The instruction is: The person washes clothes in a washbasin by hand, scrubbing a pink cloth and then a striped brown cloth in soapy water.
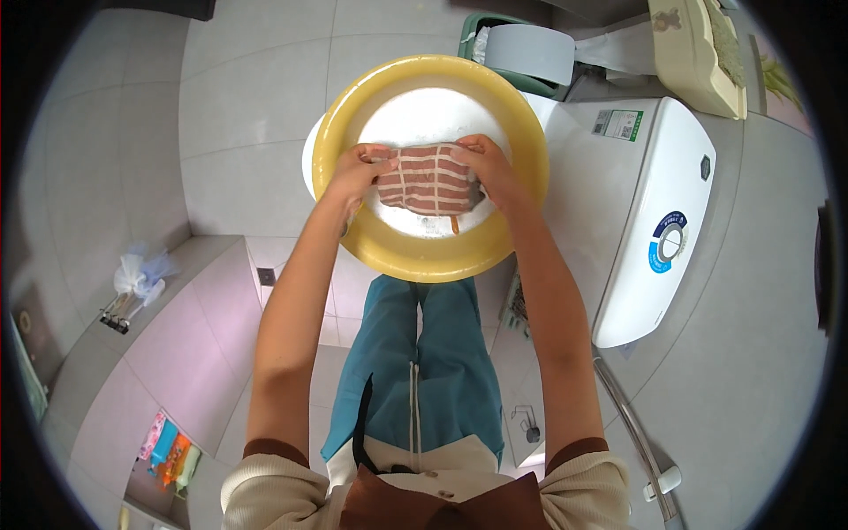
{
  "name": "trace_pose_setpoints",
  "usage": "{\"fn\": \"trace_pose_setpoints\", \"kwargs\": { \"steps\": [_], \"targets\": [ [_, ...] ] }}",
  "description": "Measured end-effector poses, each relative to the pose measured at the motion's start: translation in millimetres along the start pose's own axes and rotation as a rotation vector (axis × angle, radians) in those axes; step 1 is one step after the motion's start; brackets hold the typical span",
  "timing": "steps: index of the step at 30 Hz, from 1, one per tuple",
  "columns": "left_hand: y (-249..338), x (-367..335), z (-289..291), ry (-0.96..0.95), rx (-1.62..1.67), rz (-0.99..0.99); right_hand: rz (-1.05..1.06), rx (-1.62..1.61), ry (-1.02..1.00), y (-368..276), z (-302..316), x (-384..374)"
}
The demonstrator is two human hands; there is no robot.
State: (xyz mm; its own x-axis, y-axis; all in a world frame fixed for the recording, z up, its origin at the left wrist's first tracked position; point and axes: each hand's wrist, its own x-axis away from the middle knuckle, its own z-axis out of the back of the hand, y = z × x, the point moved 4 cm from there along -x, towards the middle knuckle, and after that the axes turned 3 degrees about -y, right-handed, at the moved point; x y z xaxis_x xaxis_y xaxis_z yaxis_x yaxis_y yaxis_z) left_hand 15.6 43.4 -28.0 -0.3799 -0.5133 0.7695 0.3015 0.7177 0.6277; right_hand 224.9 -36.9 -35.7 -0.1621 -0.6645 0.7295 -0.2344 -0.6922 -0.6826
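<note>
Between my two hands a brown cloth with a cream grid pattern (428,185) is spread out, its right end showing some grey. My left hand (360,168) pinches its upper left corner, and my right hand (484,163) grips the upper right side. Under and around the cloth is a round yellow basin (397,258) with a white bottom. Below the cloth's lower edge a small brown strip (456,224) shows beside a pale bristly patch; most of that thing is hidden.
The basin rests on a white toilet, whose tank (654,221) stands to the right. A green bin (473,40) is behind it. A metal rail (632,424) runs at the lower right. Colourful bottles (168,450) sit in a wall niche at the lower left.
</note>
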Motion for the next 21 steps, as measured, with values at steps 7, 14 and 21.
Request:
{"fn": "trace_pose_setpoints", "kwargs": {
  "steps": [7,14,21],
  "targets": [
    [-46,-53,-2,0.420,-0.773,-0.152,0.342,0.806,0.367,48,-12,-36],
    [-70,-60,-4,0.339,-0.196,-0.174,0.321,0.698,0.413,41,-37,-26],
    [-7,-20,-48,0.219,0.515,-0.067,0.698,0.459,0.375,-35,-89,40]
  ]
}}
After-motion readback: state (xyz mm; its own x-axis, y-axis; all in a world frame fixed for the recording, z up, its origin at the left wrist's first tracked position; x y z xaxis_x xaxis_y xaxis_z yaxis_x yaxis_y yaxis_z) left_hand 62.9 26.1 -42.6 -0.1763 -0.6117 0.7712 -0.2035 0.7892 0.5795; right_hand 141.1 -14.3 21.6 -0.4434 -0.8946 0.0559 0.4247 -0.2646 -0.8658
